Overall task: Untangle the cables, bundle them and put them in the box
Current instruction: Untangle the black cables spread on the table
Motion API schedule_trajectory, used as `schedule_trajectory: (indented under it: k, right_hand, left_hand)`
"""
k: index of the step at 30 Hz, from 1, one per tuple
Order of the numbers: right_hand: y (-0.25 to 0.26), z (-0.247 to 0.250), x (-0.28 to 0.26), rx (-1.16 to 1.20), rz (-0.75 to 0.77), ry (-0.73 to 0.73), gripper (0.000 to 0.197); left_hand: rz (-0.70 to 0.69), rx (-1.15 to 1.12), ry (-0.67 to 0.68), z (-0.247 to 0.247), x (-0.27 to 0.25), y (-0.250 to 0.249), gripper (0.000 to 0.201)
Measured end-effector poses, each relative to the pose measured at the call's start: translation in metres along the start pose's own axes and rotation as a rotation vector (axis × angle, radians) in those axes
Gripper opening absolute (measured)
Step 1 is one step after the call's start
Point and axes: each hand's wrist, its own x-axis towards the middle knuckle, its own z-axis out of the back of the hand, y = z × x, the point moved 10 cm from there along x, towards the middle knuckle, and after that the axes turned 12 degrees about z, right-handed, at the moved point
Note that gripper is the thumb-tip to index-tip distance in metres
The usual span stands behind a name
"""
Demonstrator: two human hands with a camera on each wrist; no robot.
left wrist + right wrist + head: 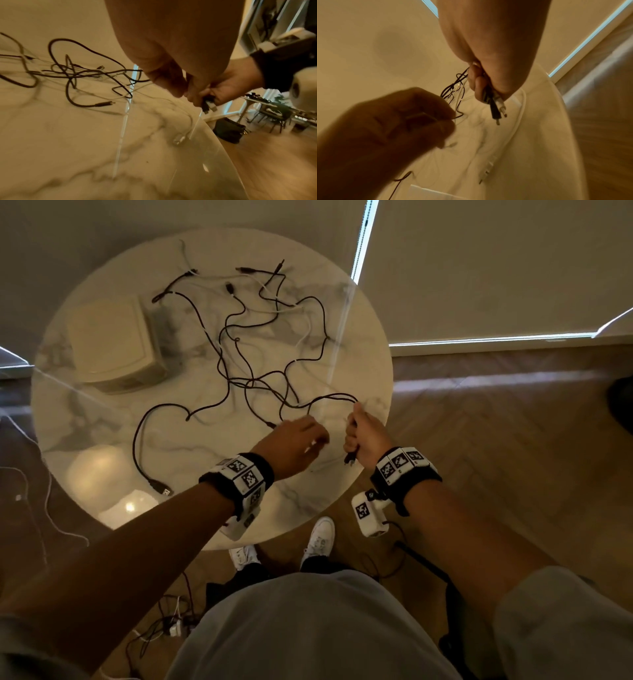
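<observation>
A tangle of black cables (253, 354) and thin white cables (274, 310) sprawls over the round marble table (102, 419). The cream square box (113, 344) stands at the table's left rear. My right hand (363, 433) fists around several cable ends near the right edge; black and white plugs (496, 112) stick out below the fist. Just left of it, my left hand (298, 436) hovers with curled fingers, pinching a thin black cable strand (459, 115). The tangle (72, 73) lies beyond the left hand, with a loose plug (106, 104) on the marble.
A black USB plug (164, 492) lies near the table's front left edge. A white cable (520, 115) runs along the right rim. On the wooden floor are more cords (171, 625), my shoes (320, 539) and a dark bag (229, 132).
</observation>
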Motion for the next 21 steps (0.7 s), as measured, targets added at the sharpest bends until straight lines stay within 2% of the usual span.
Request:
schedule_trajectory:
  k: [1,4,7,11,14,16,21]
  right_hand:
    - [-0.002,0.003,0.001,0.032,-0.010,-0.021,0.047]
    - [-0.004,0.006,0.000,0.098,-0.031,-0.033,0.047]
    - [-0.009,0.006,0.000,0.126,-0.047,-0.013,0.047]
    - [-0.016,0.008,-0.001,0.171,-0.094,-0.020,0.048]
    - [-0.017,0.007,-0.005,0.174,-0.100,-0.016,0.046]
    - [-0.014,0.007,-0.006,0.136,-0.048,-0.008,0.040]
    - [-0.008,0.003,-0.014,0.053,0.045,-0.020,0.038]
  left_hand:
    - [0.006,-0.014,0.082,-0.015,0.000,-0.004,0.018]
    - [0.156,0.042,0.298,-0.057,0.000,0.005,0.025]
    - [0.240,0.066,0.356,-0.075,0.000,0.015,0.031]
    - [0.317,0.089,0.390,-0.085,0.000,0.028,0.029]
    - [0.351,0.084,0.391,-0.083,-0.001,0.034,0.023]
    - [0.389,0.043,0.359,-0.075,-0.001,0.039,0.023]
    - [0.453,-0.228,0.121,-0.031,-0.005,0.048,0.018]
